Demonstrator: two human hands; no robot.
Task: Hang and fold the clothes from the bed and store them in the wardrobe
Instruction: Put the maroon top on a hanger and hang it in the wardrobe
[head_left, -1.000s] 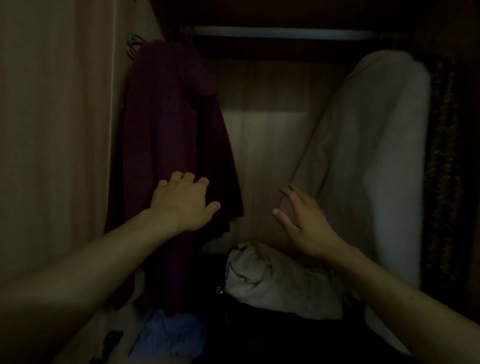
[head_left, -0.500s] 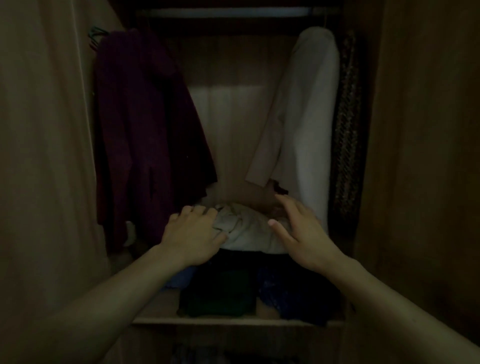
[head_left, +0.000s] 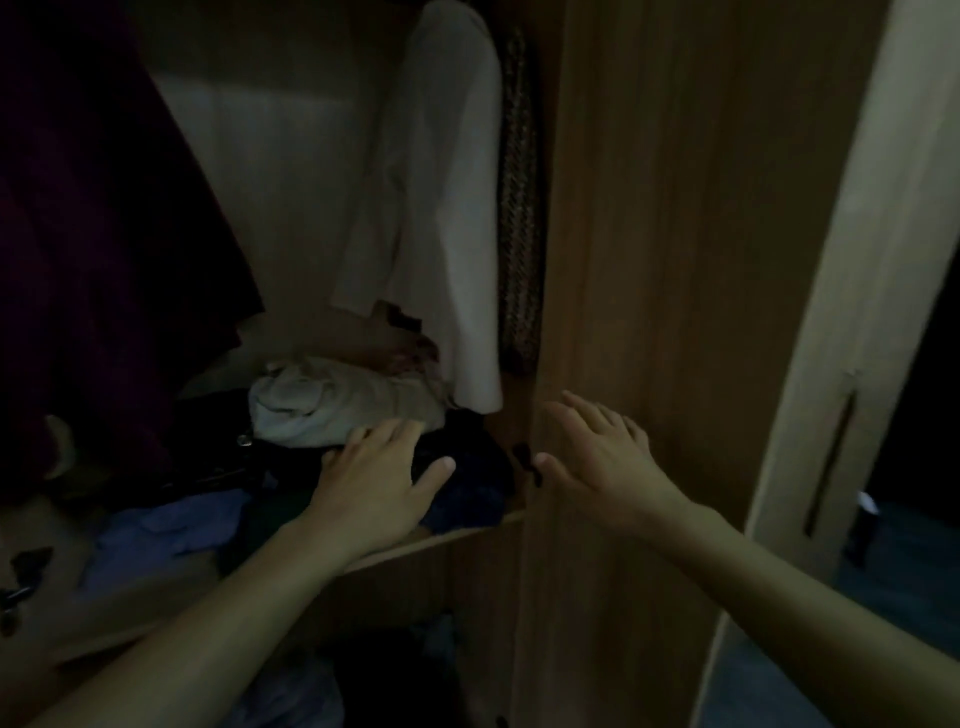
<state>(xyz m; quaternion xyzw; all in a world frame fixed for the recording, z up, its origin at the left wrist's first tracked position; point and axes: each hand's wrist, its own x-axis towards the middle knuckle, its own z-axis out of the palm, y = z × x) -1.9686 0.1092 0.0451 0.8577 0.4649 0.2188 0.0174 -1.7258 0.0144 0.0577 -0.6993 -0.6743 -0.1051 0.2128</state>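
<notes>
Storing step looks about finished: the folded pale garment (head_left: 343, 410) lies on the clothes pile near the wardrobe shelf's (head_left: 462, 535) right end, left hand (head_left: 374, 478) and right hand (head_left: 602, 457) both spread, gripping nothing, so next likely fetch more from the bed

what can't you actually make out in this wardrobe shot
Head view only:
- Rail and hangers: cut off by the top edge above the cream jacket.
- Dark clothes under the left hand: too dim to tell apart.
- Right hand: contact with the wardrobe door unclear.
- Lower shelf: dark, blocked by the forearms.
</notes>
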